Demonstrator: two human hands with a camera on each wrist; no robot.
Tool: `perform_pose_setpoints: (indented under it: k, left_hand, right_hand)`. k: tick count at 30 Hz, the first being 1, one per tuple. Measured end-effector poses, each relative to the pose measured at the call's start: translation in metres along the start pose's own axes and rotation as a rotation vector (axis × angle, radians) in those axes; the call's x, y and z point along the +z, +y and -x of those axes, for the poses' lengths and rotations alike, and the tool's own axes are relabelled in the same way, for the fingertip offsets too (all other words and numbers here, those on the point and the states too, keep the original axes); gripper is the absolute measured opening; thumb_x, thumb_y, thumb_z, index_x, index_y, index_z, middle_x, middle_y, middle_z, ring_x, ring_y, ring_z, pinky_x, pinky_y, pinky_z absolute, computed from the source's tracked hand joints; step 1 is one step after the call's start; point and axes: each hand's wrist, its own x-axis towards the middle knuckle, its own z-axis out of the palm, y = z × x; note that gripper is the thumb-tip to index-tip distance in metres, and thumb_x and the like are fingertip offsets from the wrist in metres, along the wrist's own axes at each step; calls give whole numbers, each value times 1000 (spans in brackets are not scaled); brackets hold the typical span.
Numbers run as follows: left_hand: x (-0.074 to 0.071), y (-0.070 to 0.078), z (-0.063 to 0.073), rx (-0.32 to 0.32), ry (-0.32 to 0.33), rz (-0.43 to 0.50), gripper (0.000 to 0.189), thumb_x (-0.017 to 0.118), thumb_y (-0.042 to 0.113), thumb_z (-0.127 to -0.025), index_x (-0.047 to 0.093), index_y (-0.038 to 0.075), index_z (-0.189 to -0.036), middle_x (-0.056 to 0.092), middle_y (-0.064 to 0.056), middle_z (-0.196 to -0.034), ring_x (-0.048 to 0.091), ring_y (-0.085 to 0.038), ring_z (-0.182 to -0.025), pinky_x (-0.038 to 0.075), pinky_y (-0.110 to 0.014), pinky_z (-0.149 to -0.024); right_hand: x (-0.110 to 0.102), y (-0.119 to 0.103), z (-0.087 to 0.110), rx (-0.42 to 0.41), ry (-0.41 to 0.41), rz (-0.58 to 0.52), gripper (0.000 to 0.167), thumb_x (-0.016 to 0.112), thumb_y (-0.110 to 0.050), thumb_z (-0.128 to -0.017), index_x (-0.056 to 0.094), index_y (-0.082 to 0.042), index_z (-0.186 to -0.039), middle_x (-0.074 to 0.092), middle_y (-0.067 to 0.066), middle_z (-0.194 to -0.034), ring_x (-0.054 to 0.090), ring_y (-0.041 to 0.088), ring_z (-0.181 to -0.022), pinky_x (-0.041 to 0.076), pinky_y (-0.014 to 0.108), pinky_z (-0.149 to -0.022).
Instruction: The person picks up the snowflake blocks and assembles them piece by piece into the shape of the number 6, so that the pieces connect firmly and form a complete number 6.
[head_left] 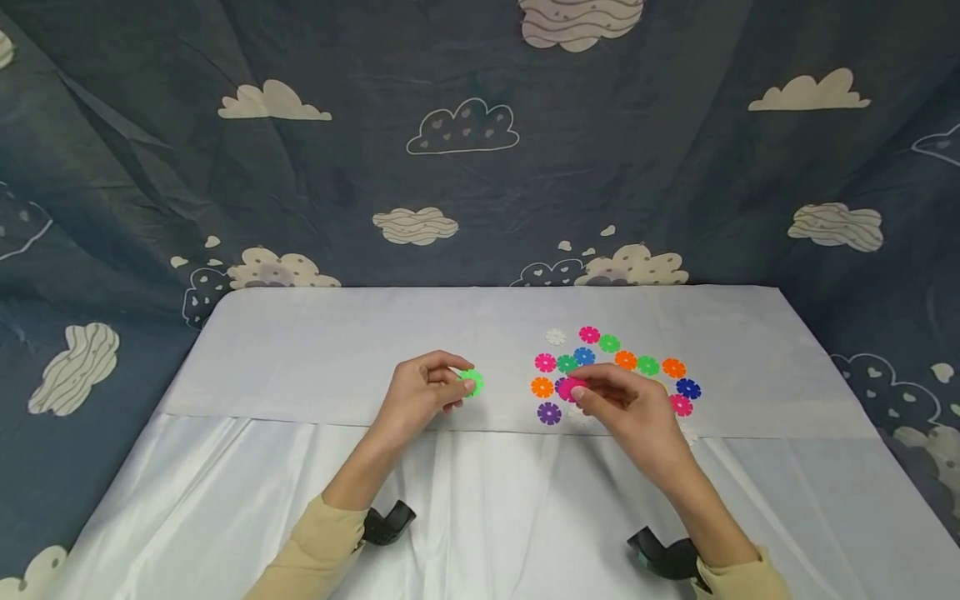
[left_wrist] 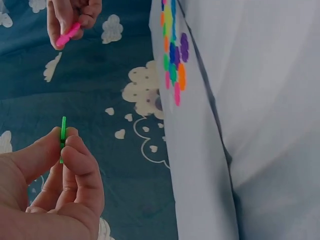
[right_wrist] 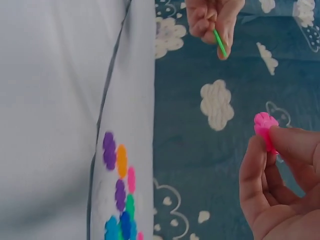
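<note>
My left hand (head_left: 422, 392) pinches a green notched disc (head_left: 472, 382) between thumb and fingertips. In the left wrist view that green disc (left_wrist: 63, 140) is seen edge-on. My right hand (head_left: 637, 417) holds a pink notched disc (head_left: 570, 389) the same way, and in the right wrist view the pink disc (right_wrist: 266, 131) shows above the thumb. Both hands are raised over the table, with a gap between the two discs. Beyond and around the right hand lie several flat flower-like discs, among them an orange disc (head_left: 542, 387) and a purple disc (head_left: 549, 413); the hand hides some of them.
A white cloth covers the table (head_left: 300, 358), with a seam across it. Behind hangs a dark curtain (head_left: 465, 183) with a cloud print. A black strap piece (head_left: 388, 523) sits at the left wrist and another black piece (head_left: 663, 557) at the right.
</note>
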Motion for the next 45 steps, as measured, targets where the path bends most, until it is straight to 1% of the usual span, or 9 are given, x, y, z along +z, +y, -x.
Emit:
perform_pose_setpoints:
  k: [5, 10, 15, 19, 22, 26, 34, 41, 45]
  left_hand:
    - [3, 6, 8, -4, 9, 78, 20, 74, 3, -86, 71, 4, -105, 67, -12, -81, 60, -33, -70, 49, -28, -61]
    - [6, 11, 18, -19, 2, 96, 24, 74, 4, -86, 69, -1, -109, 66, -10, -82, 60, -22, -67, 50, -28, -63]
    - [10, 16, 28, -26, -19, 111, 24, 74, 4, -86, 70, 0, -109, 66, -11, -82, 60, -30, -70, 50, -27, -63]
    - [12, 17, 35, -31, -43, 91, 23, 74, 8, -86, 70, 2, -109, 66, -12, -80, 58, -24, -66, 48, -27, -63]
    - [14, 19, 39, -30, -50, 87, 23, 75, 10, -87, 71, 5, -108, 66, -16, -80, 55, -19, -62, 44, -26, -60]
    - [15, 21, 43, -26, -50, 102, 21, 74, 9, -86, 71, 8, -108, 66, -19, -82, 55, -19, -61, 43, -26, -59]
    - [18, 24, 46, -15, -64, 114, 22, 72, 6, -88, 70, 5, -110, 68, -11, -80, 56, -19, -61, 47, -28, -63]
    - [20, 26, 48, -18, -117, 114, 21, 72, 10, -90, 70, 7, -110, 71, -12, -79, 55, -18, -56, 43, -25, -58]
    - [21, 27, 50, -28, -122, 116, 19, 72, 9, -90, 70, 6, -108, 70, -14, -78, 54, -18, -54, 42, -24, -54]
  right_hand:
    - [6, -12, 6, -7, -1, -31, 26, 73, -16, -90, 70, -12, -116, 67, -1, -101, 64, 19, -91, 56, 24, -75]
    - [14, -22, 12, 23, 17, -60, 27, 76, -12, -88, 67, -8, -113, 64, 5, -102, 62, 23, -91, 56, 23, -76]
    - [19, -29, 16, 31, 28, -51, 25, 77, -11, -87, 67, -8, -110, 65, 6, -101, 63, 23, -91, 55, 23, -76]
    - [23, -32, 20, 15, 21, -22, 22, 76, -13, -88, 69, -12, -109, 66, 1, -101, 63, 19, -91, 55, 24, -78]
    - [27, -34, 23, -10, 16, -18, 20, 76, -15, -88, 69, -16, -107, 67, -4, -99, 64, 15, -90, 56, 26, -78]
    - [33, -34, 25, -61, 12, -26, 19, 75, -18, -89, 70, -21, -106, 67, -9, -98, 65, 11, -90, 56, 28, -78]
    - [42, -36, 27, -120, -2, -57, 18, 75, -17, -89, 71, -24, -105, 67, -10, -97, 66, 10, -88, 57, 29, -76]
    - [45, -36, 28, -196, -24, -33, 21, 75, -11, -87, 70, -26, -102, 67, -14, -96, 65, 10, -90, 57, 28, -77]
    - [49, -35, 29, -227, -25, 5, 26, 76, -7, -85, 70, -26, -101, 66, -16, -96, 65, 8, -91, 56, 28, -77]
